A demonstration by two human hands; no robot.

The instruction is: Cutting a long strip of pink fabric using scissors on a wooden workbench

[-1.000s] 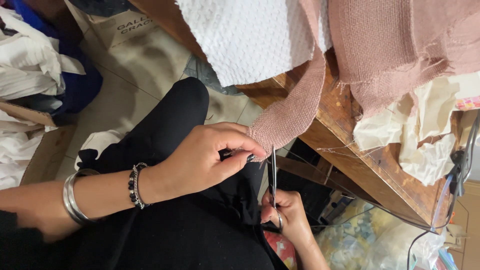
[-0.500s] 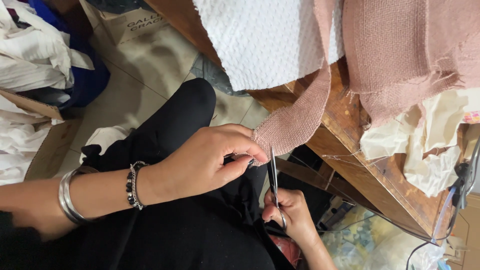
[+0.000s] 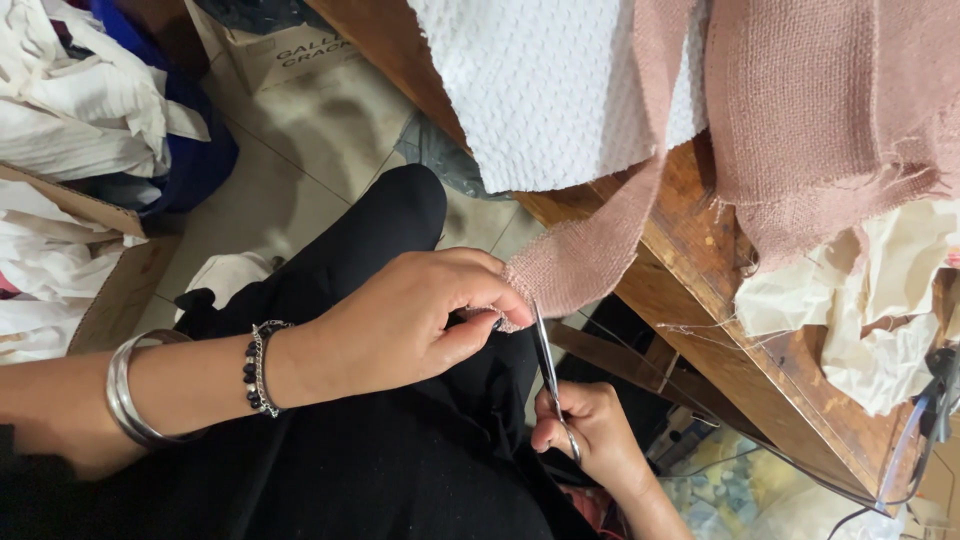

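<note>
Since the earlier frames little has shifted: both hands sit where they were, only slightly closer to the end of the pink strip, and the scissors keep their upright line.

From the head view, the pink strip hangs down off the edge of the wooden table, its long axis slanting from the tabletop down and leftward to its loose end. The left hand is at that end, thumb and fingers closed in a pinch on the cloth's corner, holding it taut. Just below and to the right of that pinch, the scissors stand nearly upright, the tip touching the strip's lower edge right beside the pinching fingertips. The blades look almost together; whether a thread lies between them is too fine to tell. The right hand grips the handles from beneath, fingers curled tight, well under the table edge and above the black trousers.
</note>
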